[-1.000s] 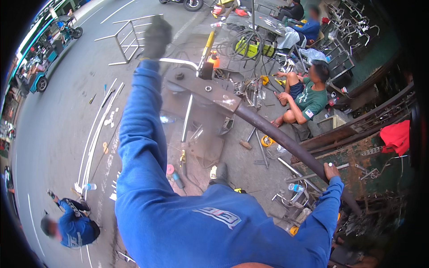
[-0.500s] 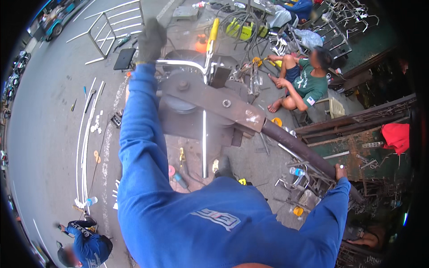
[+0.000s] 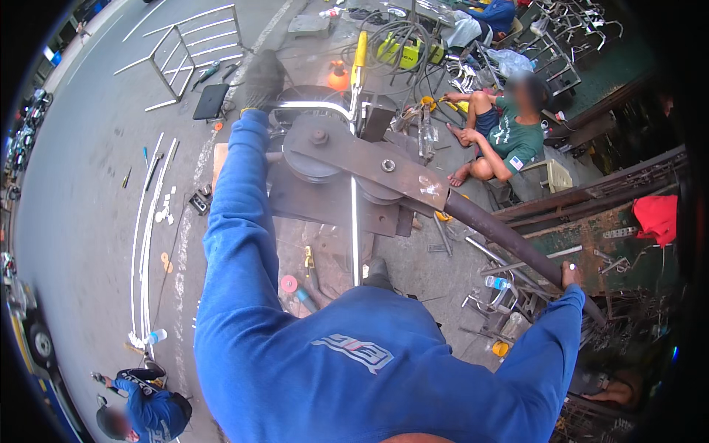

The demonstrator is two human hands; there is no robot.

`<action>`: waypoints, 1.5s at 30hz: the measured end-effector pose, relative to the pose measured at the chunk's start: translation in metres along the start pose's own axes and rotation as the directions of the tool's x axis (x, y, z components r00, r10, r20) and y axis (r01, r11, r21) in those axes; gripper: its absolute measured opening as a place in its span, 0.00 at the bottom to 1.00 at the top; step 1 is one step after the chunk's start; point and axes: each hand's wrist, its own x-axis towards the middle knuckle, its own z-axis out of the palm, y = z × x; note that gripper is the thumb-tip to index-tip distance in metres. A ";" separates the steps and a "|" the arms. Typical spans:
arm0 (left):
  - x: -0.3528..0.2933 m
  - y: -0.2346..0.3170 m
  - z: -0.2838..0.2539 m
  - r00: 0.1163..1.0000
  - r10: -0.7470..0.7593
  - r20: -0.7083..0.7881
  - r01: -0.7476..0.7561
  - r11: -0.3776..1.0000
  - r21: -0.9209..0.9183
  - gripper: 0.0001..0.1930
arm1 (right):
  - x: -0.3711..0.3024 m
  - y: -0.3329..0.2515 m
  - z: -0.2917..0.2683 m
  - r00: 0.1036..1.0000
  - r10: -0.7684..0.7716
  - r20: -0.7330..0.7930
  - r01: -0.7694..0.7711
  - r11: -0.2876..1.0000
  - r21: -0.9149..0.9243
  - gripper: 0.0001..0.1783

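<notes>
My left hand (image 3: 264,80), in a dark glove, reaches out at the far left of a steel tube bender (image 3: 336,151). It looks closed around the end of a shiny metal tube (image 3: 314,105), though its fingers are dark and blurred. The tube bends at the bender, and a straight length points back toward me. Yellow-handled locking pliers (image 3: 360,60) stand upright at the bend, by a steel block. My bare right hand (image 3: 571,273) is wrapped around the bender's long dark lever (image 3: 509,238), near its outer end.
Long tubes (image 3: 148,236) lie on the pavement at left, near a crouching person (image 3: 151,399). Another person (image 3: 509,125) sits at right beside tools. A welded frame (image 3: 192,55), an angle grinder (image 3: 297,292) and a green machine with cables (image 3: 402,50) are on the ground.
The whole view has shifted slightly, so the bender sits further right and lower. Both hands keep their places on the tube and lever. Road vehicles at left have changed.
</notes>
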 end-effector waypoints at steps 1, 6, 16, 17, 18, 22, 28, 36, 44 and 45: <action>0.000 -0.001 0.001 1.000 0.009 -0.007 -0.010 0.997 -0.080 0.22 | -0.001 0.000 -0.001 1.000 -0.011 -0.003 0.011 0.999 -0.037 0.33; 0.014 -0.012 0.003 0.993 -0.111 0.041 0.108 0.992 0.069 0.08 | -0.018 -0.005 -0.001 0.999 0.005 -0.048 -0.007 1.000 -0.026 0.32; 0.003 0.057 0.005 0.990 0.143 0.010 -0.119 0.788 0.604 0.12 | -0.039 -0.028 -0.007 0.992 0.063 -0.112 -0.058 0.997 0.047 0.29; -0.002 0.074 0.006 0.961 0.275 -0.007 -0.201 0.720 0.665 0.13 | -0.041 -0.030 -0.009 0.993 0.025 -0.115 -0.021 0.999 0.041 0.29; -0.001 0.095 0.010 0.973 0.229 0.032 -0.188 0.705 0.684 0.15 | -0.046 -0.031 -0.011 0.991 0.005 -0.132 0.007 0.996 0.093 0.28; -0.063 0.232 0.079 0.974 0.169 0.150 -0.216 0.892 0.398 0.15 | -0.065 -0.037 -0.015 0.973 0.007 -0.230 0.038 0.981 0.191 0.25; -0.297 0.525 0.247 0.647 0.173 0.742 -0.352 0.932 0.090 0.18 | -0.084 -0.017 -0.019 0.904 -0.260 -0.340 0.349 0.907 0.235 0.24; -0.381 0.614 0.313 0.617 -0.105 0.780 -0.331 0.864 0.379 0.22 | -0.056 0.067 -0.014 0.658 -0.637 -0.402 0.749 0.606 0.267 0.22; -0.379 0.627 0.337 0.522 -0.269 0.809 -0.463 0.707 0.534 0.19 | 0.058 0.363 0.035 0.933 -0.336 -0.129 0.360 0.877 0.317 0.37; -0.378 0.628 0.337 0.420 -0.237 0.876 -0.561 0.691 0.455 0.18 | 0.065 0.385 0.043 0.923 -0.369 -0.108 0.384 0.863 0.328 0.37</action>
